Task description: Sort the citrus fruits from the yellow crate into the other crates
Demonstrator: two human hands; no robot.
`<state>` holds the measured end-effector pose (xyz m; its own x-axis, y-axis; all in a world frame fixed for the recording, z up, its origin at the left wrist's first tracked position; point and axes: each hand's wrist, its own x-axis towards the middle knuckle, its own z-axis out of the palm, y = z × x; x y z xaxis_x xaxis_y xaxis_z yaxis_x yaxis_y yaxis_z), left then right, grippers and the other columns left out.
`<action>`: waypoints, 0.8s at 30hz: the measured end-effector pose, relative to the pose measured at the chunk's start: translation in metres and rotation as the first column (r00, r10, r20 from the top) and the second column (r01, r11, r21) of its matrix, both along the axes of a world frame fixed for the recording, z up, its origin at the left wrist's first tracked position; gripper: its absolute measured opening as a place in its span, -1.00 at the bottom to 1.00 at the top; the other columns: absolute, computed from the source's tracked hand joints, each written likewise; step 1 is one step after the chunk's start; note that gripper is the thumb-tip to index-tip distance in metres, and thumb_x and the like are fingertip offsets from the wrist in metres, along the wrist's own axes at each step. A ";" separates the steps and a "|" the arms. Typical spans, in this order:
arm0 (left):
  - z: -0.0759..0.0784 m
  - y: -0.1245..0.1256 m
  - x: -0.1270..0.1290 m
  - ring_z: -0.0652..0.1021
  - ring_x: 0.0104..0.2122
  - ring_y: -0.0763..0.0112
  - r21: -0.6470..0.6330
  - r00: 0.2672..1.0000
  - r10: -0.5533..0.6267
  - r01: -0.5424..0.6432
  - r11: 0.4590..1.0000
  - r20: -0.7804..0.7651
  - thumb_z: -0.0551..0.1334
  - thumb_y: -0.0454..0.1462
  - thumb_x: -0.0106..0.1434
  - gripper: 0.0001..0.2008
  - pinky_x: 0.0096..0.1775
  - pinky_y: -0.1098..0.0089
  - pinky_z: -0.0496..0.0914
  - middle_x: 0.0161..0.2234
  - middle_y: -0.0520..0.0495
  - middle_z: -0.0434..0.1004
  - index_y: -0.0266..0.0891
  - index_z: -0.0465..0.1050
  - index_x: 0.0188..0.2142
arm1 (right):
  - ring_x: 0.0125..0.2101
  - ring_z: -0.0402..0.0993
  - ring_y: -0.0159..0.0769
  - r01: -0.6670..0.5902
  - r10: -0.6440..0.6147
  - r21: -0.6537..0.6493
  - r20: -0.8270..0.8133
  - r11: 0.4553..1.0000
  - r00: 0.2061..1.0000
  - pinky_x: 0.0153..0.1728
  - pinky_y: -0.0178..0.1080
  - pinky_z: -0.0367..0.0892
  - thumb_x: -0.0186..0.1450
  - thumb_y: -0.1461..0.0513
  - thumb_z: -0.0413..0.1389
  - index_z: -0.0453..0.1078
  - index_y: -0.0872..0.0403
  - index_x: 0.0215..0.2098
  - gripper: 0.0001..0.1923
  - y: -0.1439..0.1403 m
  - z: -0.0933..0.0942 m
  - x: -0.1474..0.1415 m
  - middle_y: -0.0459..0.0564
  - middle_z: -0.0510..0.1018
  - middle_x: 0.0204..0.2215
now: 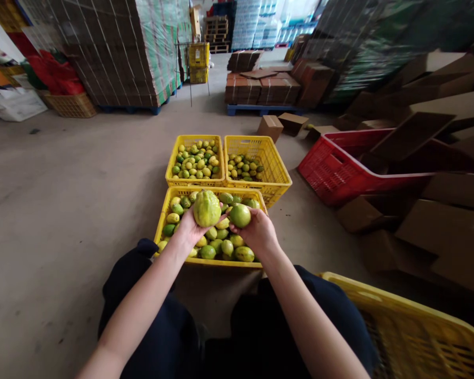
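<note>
Left hand (189,229) around a large fruit (207,208), right hand (256,231) gripping a smaller fruit (240,215), both above a yellow crate (164,213)

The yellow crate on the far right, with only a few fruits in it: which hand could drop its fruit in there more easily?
Probably the right hand. Its green fruit sits closer to that far right crate than the left hand.
</note>
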<state>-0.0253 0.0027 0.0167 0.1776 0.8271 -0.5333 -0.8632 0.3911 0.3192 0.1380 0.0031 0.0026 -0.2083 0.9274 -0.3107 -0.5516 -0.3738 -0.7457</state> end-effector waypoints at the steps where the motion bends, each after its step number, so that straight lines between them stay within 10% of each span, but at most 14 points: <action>1: 0.000 0.000 -0.001 0.61 -0.28 0.28 -0.003 1.000 0.012 -0.012 1.000 0.005 0.02 -0.21 0.39 -0.66 -0.19 0.20 0.54 -0.23 -0.13 0.58 -0.24 0.34 0.08 | -0.55 0.42 -0.25 0.007 -0.007 0.001 -0.006 1.000 1.000 -0.59 -0.22 0.35 0.13 0.13 0.07 0.40 0.05 -0.33 -0.80 0.000 0.000 -0.001 -0.01 0.53 -0.52; 11: 0.016 -0.006 0.001 0.56 -0.39 0.37 -0.048 0.986 0.052 -0.060 0.997 -0.159 0.31 -0.20 0.20 -0.81 -0.29 0.28 0.53 -0.36 -0.03 0.52 -0.22 0.41 -0.23 | -0.62 0.32 -0.37 0.100 -0.110 -0.133 -0.075 0.986 0.991 -0.71 -0.35 0.22 0.17 -0.02 0.21 0.34 0.02 -0.45 -0.70 -0.002 0.000 -0.011 -0.08 0.48 -0.59; 24: 0.012 -0.008 -0.006 0.60 -0.30 0.25 0.058 0.997 -0.076 0.077 0.995 -0.019 0.09 -0.25 0.30 -0.64 -0.29 0.30 0.50 -0.24 -0.18 0.59 -0.31 0.41 0.04 | -0.59 0.38 -0.29 0.072 -0.075 -0.060 -0.037 0.996 0.997 -0.70 -0.29 0.25 0.16 -0.05 0.20 0.35 0.00 -0.42 -0.68 0.000 -0.013 -0.008 -0.05 0.52 -0.54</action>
